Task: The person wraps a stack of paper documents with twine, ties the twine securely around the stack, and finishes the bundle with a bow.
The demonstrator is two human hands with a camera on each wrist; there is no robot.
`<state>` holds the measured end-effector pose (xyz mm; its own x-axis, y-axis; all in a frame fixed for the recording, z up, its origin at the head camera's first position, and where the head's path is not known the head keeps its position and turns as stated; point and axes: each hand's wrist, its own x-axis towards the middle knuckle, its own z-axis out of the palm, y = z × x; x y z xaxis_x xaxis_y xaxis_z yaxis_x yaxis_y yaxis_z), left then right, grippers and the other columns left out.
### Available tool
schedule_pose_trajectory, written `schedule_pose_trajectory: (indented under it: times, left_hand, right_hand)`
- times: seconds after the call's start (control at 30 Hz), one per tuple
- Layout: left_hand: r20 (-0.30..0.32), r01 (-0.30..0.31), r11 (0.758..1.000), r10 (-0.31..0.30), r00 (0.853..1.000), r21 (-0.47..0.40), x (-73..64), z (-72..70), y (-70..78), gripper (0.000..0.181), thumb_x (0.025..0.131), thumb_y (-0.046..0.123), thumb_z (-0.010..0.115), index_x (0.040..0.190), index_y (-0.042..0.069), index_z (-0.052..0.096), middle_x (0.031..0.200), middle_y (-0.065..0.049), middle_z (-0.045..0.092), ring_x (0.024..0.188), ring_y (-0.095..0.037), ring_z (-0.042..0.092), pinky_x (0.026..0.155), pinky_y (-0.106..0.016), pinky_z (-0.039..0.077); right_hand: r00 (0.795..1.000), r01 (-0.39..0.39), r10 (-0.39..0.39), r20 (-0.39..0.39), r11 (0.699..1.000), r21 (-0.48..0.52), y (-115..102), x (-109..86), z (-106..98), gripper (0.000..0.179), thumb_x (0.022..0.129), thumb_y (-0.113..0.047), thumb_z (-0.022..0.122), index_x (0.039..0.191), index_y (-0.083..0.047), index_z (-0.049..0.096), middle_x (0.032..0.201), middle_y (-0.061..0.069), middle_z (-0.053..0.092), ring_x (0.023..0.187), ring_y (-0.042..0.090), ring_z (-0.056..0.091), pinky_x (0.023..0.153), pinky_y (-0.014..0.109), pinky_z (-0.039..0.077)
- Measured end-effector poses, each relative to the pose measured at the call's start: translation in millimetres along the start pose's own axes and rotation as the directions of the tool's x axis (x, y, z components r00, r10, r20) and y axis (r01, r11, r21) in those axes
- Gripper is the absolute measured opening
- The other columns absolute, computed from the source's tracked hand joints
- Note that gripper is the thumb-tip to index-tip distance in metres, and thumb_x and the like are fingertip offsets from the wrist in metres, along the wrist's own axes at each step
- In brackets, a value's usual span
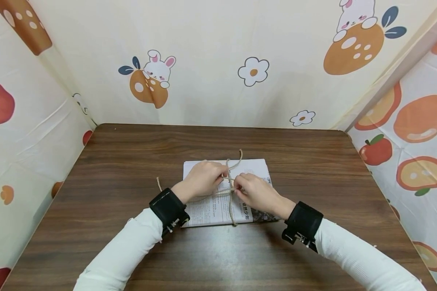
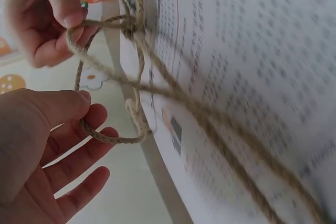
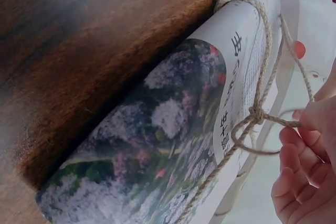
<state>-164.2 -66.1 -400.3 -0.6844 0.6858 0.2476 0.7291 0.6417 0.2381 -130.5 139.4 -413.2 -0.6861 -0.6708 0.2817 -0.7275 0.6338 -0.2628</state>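
Note:
A folded stack of newspaper (image 1: 207,214) lies on the table with twine (image 3: 265,35) wrapped round it crosswise. The strands meet in a knot (image 3: 256,115) on top of the paper. My left hand (image 1: 205,178) pinches a strand between thumb and index finger, above the stack; its other fingers are spread loosely in the left wrist view. Close to the knot, my right hand (image 1: 256,192) pinches a loop of twine, thumb against curled fingers. A free twine end stands up past the far edge of the paper, and another sticks up left of the stack.
The brown wood-grain table (image 1: 113,182) reaches back to a cream curtain (image 1: 211,72) printed with rabbits and flowers. Fruit-patterned sheets hang at left and right. Each wrist wears a black band (image 1: 169,212) over a white sleeve.

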Motion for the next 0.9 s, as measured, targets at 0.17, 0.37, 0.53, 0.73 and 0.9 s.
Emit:
schedule_pose_trajectory:
  times: [0.17, 0.37, 0.53, 0.73, 0.9]
  left_hand:
    - [-0.057, -0.028, 0.999, 0.029, 0.998, 0.021, -11.0, -5.9, -10.5, 0.006, 0.084, 0.008, 0.061, 0.083, 0.014, 0.064, 0.078, 0.004, 0.064, 0.062, -0.01, 0.054, 0.068, -0.038, 0.048]
    - [-0.081, -0.027, 0.999, 0.03, 0.996, 0.037, -22.9, -14.5, -16.1, 0.005, 0.082, 0.01, 0.066, 0.083, 0.014, 0.065, 0.078, 0.004, 0.065, 0.058, -0.009, 0.051, 0.063, -0.033, 0.045]
    - [-0.02, 0.009, 0.999, -0.009, 1.0, 0.034, -32.0, -24.6, -14.6, 0.007, 0.081, 0.009, 0.066, 0.085, 0.014, 0.066, 0.078, 0.004, 0.065, 0.06, -0.01, 0.05, 0.069, -0.034, 0.046]
    - [0.012, 0.025, 0.999, -0.026, 1.0, 0.031, -46.3, -36.0, -12.8, 0.008, 0.081, 0.01, 0.067, 0.087, 0.014, 0.065, 0.074, 0.006, 0.061, 0.059, -0.007, 0.048, 0.063, -0.027, 0.043]
    - [0.025, 0.041, 0.999, -0.041, 0.999, 0.0, -59.5, -38.8, -9.4, 0.01, 0.081, 0.009, 0.066, 0.09, 0.014, 0.065, 0.068, 0.009, 0.056, 0.055, -0.004, 0.043, 0.051, -0.019, 0.037]
  right_hand:
    - [0.997, -0.07, 0.07, 0.023, 0.997, 0.027, 2, 2.2, 0, 0.013, 0.083, -0.01, 0.063, 0.079, -0.016, 0.052, 0.075, -0.008, 0.051, 0.068, 0.006, 0.047, 0.062, 0.024, 0.042]
    - [0.992, -0.12, 0.117, 0.048, 0.991, 0.051, 3, 3.7, -1, 0.011, 0.085, -0.011, 0.06, 0.079, -0.016, 0.052, 0.074, -0.008, 0.051, 0.064, 0.005, 0.045, 0.058, 0.021, 0.039]
    - [0.987, -0.157, 0.153, 0.053, 0.984, 0.082, 5, 6.1, 0, 0.011, 0.086, -0.009, 0.057, 0.079, -0.016, 0.052, 0.073, -0.008, 0.051, 0.061, 0.003, 0.044, 0.055, 0.019, 0.038]
    - [0.985, -0.169, 0.165, 0.046, 0.98, 0.103, 7, 7.1, 0, 0.01, 0.086, -0.01, 0.058, 0.081, -0.015, 0.052, 0.071, -0.008, 0.052, 0.059, 0.002, 0.044, 0.052, 0.019, 0.037]
    - [0.982, -0.184, 0.178, 0.062, 0.976, 0.118, 6, 8.2, -1, 0.008, 0.087, -0.01, 0.057, 0.082, -0.014, 0.052, 0.071, -0.007, 0.053, 0.057, 0.002, 0.043, 0.052, 0.019, 0.037]
